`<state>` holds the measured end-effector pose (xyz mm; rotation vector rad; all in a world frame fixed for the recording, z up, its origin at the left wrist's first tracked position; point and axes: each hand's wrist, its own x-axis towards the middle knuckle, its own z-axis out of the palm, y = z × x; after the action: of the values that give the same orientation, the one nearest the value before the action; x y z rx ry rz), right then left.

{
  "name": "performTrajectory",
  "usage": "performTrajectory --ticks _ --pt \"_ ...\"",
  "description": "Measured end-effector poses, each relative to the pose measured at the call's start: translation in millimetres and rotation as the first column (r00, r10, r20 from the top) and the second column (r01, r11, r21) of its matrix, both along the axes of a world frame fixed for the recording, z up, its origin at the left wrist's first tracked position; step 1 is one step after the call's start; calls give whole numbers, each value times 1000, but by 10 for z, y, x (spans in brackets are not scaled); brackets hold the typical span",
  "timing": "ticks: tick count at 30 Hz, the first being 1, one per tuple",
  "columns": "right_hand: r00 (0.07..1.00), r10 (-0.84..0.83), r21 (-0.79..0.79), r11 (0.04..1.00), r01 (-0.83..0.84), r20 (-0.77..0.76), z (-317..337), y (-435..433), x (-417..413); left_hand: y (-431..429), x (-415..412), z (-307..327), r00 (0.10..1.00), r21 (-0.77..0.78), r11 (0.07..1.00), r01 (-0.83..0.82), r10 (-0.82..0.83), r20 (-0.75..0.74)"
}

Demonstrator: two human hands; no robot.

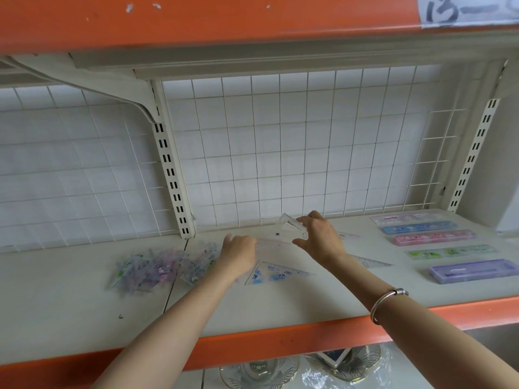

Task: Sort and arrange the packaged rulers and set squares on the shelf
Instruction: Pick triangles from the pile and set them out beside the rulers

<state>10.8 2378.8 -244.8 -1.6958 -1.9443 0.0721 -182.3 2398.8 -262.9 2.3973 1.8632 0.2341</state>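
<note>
My left hand (238, 255) and my right hand (318, 238) both grip a stack of clear packaged set squares (282, 235), held just above the white shelf (280, 299) near the wire back. A clear set square with blue print (276, 273) lies flat on the shelf below my hands. Another clear triangle (370, 261) lies to the right of my right wrist. A jumbled pile of small packaged rulers (157, 269) sits to the left. Several long packaged ruler sets lie in a row at the right, among them a pink one (434, 237) and a purple one (474, 270).
A white wire grid (295, 147) backs the shelf, with slotted uprights at left (172, 175) and right (474, 153). The shelf has an orange front edge (280, 339). Glass dishes (261, 372) in plastic wrap sit on the level below. An orange shelf (196, 18) hangs overhead.
</note>
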Motion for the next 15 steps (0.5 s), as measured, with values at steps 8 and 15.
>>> performTrajectory --ticks 8,15 --pt "999 -22 -59 998 20 -42 -54 13 30 -58 49 57 977 -59 997 42 -54 -207" --pt "996 -29 -67 997 23 -85 -84 -2 101 37 4 36 984 -47 997 59 -66 -167"
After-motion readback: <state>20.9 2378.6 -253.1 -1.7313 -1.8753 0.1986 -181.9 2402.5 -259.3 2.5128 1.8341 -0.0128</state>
